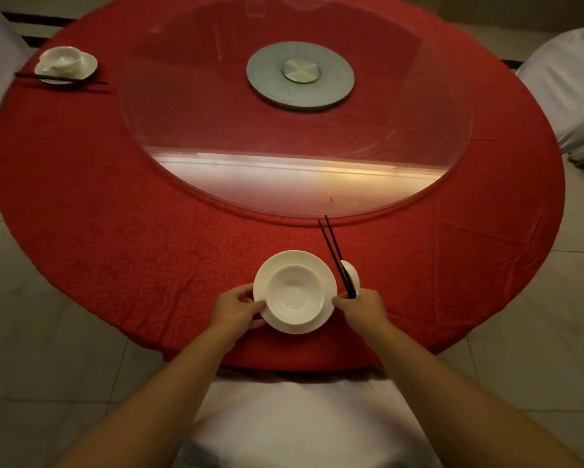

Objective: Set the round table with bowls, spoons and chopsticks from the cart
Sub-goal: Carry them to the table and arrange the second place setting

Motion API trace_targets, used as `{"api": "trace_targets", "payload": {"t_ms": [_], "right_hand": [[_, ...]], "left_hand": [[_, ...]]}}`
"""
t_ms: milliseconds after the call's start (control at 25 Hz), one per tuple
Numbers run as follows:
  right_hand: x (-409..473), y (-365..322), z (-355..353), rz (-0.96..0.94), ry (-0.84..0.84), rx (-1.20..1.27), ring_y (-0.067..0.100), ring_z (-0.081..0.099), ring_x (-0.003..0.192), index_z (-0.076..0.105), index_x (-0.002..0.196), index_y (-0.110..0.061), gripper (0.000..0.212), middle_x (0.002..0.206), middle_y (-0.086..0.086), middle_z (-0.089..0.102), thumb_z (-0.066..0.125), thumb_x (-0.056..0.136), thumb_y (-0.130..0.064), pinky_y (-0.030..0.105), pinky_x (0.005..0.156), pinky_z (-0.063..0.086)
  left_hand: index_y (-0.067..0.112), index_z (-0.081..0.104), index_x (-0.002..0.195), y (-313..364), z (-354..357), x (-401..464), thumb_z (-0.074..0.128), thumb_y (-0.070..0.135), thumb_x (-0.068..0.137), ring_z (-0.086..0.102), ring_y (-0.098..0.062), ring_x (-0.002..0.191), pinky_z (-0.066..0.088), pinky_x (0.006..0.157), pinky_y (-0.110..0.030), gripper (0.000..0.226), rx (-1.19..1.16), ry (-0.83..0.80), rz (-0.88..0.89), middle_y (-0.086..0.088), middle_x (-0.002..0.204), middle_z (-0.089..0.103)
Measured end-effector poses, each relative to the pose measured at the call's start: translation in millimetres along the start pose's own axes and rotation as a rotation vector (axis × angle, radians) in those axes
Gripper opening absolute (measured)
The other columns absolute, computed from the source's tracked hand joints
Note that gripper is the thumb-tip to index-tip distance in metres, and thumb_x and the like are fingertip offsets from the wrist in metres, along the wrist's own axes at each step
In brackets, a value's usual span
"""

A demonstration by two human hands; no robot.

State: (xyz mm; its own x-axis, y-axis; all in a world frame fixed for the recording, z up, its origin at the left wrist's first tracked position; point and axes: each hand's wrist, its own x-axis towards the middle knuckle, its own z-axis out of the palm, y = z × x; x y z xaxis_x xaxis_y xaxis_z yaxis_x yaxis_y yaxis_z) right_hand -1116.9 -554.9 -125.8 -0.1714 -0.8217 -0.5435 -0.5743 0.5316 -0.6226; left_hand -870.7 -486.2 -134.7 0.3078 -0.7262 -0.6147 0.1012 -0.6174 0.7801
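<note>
Left hand (238, 307) grips plate (327, 282) rim under bowl (295, 295), steadying it near table (149, 238) edge; right hand (363, 307) pinches chopsticks (334, 251) and spoon (351, 273) right of bowl, probably to lay them there.

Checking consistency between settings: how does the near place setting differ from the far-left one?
Near bowl sits upright and open on its plate; the far-left bowl looks overturned or irregular, blurred. Near chopsticks are gripped by the right hand, pointing at the centre; far chopsticks lie crosswise, untouched. Both are white ware with black chopsticks.
</note>
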Motion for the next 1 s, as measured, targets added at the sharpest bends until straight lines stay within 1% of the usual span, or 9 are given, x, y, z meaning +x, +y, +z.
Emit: {"api": "trace_targets", "payload": {"t_ms": [80, 160, 320, 440, 600, 720, 840, 920, 1000], "right_hand": [[-1.9, 1.8, -0.1, -0.01, 0.026, 0.02, 0.019, 0.067, 0.067, 0.073, 0.074, -0.017, 0.011, 0.072, 0.004, 0.073, 0.076, 0.082, -0.024, 0.041, 0.065, 0.058], [-6.4, 0.6, 0.6, -0.021, 0.053, 0.097, 0.018, 0.068, 0.067, 0.073, 0.078, -0.018, 0.011, 0.074, 0.004, 0.073, 0.076, 0.083, -0.028, 0.039, 0.062, 0.056], [-16.1, -6.8, 4.3, -0.062, -0.008, 0.189, 0.011, 0.069, 0.067, 0.074, 0.079, -0.021, 0.01, 0.072, -0.004, 0.073, 0.079, 0.078, -0.029, 0.027, 0.053, 0.05], [-18.3, -11.6, 8.7, -0.069, -0.022, 0.145, 0.011, 0.064, 0.057, 0.073, 0.078, -0.017, 0.009, 0.067, -0.002, 0.071, 0.077, 0.077, -0.024, 0.027, 0.047, 0.047], [-16.9, -15.9, 10.7, -0.07, -0.005, 0.125, 0.013, 0.067, 0.063, 0.072, 0.08, -0.016, 0.01, 0.07, -0.001, 0.071, 0.076, 0.077, -0.024, 0.028, 0.05, 0.049], [-16.4, -20.2, 11.5, -0.07, -0.006, 0.121, 0.012, 0.068, 0.065, 0.069, 0.077, -0.021, 0.008, 0.072, -0.002, 0.071, 0.076, 0.077, -0.024, 0.028, 0.051, 0.051], [-17.7, -22.2, 11.1, -0.061, -0.022, 0.123, 0.014, 0.069, 0.07, 0.065, 0.073, -0.024, 0.012, 0.075, -0.002, 0.071, 0.076, 0.079, -0.023, 0.03, 0.055, 0.054], [-19.8, -20.9, 8.9, -0.065, -0.044, 0.171, 0.014, 0.069, 0.075, 0.067, 0.078, -0.025, 0.01, 0.078, -0.005, 0.072, 0.075, 0.083, -0.027, 0.029, 0.056, 0.052], [-23.2, -20.3, 5.5, -0.048, -0.032, 0.211, 0.009, 0.066, 0.072, 0.07, 0.088, -0.021, 0.013, 0.077, -0.007, 0.069, 0.068, 0.091, -0.033, 0.025, 0.053, 0.046]], "left_hand": [[0.021, 0.067, 0.113, 2.0, 0.7, 1.6, 0.078, 0.016, 0.086, 0.07, -0.02, 0.08, 0.059, 0.062, -0.031, 0.03, 0.205, 0.122, 0.088, -0.007, 0.091, 0.069], [0.019, 0.071, 0.104, 7.0, 2.9, 0.4, 0.075, 0.028, 0.087, 0.067, -0.015, 0.081, 0.053, 0.064, -0.028, 0.02, 0.263, 0.234, 0.148, 0.002, 0.088, 0.07], [0.016, 0.075, 0.111, 11.0, 9.3, -3.8, 0.075, 0.023, 0.087, 0.074, -0.022, 0.084, 0.063, 0.081, -0.044, 0.025, 0.075, 0.129, 0.097, 0.0, 0.094, 0.076], [0.011, 0.074, 0.116, 10.1, 12.3, -2.5, 0.075, 0.009, 0.086, 0.075, -0.022, 0.086, 0.064, 0.079, -0.04, 0.03, 0.029, 0.084, 0.07, -0.003, 0.099, 0.076], [0.009, 0.074, 0.115, 12.4, 12.7, 1.7, 0.074, 0.005, 0.087, 0.075, -0.021, 0.084, 0.063, 0.071, -0.032, 0.028, -0.012, 0.091, 0.073, -0.008, 0.099, 0.076], [0.007, 0.074, 0.115, 15.6, 12.2, 4.5, 0.073, 0.004, 0.087, 0.074, -0.019, 0.08, 0.062, 0.069, -0.03, 0.028, -0.008, 0.107, 0.084, -0.005, 0.096, 0.076], [0.006, 0.073, 0.118, 17.3, 11.7, 2.4, 0.073, 0.006, 0.088, 0.074, -0.022, 0.082, 0.064, 0.077, -0.038, 0.03, 0.012, 0.104, 0.077, -0.008, 0.1, 0.076], [0.006, 0.072, 0.119, 20.3, 10.8, -4.0, 0.073, 0.013, 0.089, 0.072, -0.022, 0.085, 0.062, 0.082, -0.041, 0.031, 0.061, 0.132, 0.094, -0.006, 0.101, 0.075], [0.009, 0.072, 0.115, 27.2, 9.1, -14.2, 0.072, 0.025, 0.09, 0.066, -0.019, 0.092, 0.054, 0.083, -0.034, 0.029, 0.24, 0.255, 0.207, -0.001, 0.106, 0.068]]}}
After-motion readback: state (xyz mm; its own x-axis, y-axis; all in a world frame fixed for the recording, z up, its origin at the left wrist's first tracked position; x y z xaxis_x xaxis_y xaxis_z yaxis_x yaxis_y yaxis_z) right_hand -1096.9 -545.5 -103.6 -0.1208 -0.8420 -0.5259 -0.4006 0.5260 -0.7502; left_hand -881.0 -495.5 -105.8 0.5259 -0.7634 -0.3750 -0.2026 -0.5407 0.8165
